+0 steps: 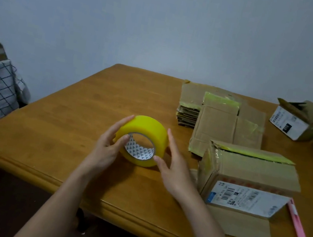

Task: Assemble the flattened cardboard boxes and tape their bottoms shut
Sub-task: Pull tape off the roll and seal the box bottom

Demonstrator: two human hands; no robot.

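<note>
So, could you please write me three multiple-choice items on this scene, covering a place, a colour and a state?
1. Where does the pink cutter lie?
A. Right of the nearest box
B. On the flat stack
C. In the left hand

2. What colour is the tape roll?
A. Blue
B. Yellow
C. Black

3. How is the tape roll held?
A. Lying untouched
B. By one hand only
C. Between both hands

Answers: 1 A, it rests on the table beside the nearest box. 2 B, its outer band is yellow. 3 C, the left hand and right hand hold it from both sides.
</note>
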